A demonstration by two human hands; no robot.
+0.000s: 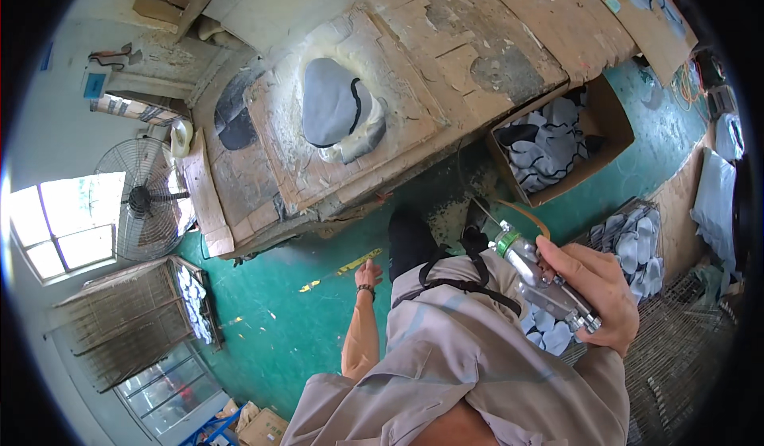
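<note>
Green floor [274, 338] runs below a worn bench [501, 20], whose left part bears a board [404, 100] with grey pads [328, 104] lying on it. From my remote seat I read the step in hand as holding the spray gun [529, 267] at the ready, well apart from the bench's front edge; I judge that the next move calls for a firm wrist and a tip kept clear of the shirt [477, 366]. My right hand [601, 295] is clamped on the gun: its body lies against the inner side of the fingers, and the green ring [507, 241] juts past them. My left hand [368, 275] hangs beyond the shirt, seemingly bare; its fingers look loosely curled, though I cannot tell whether they touch.
</note>
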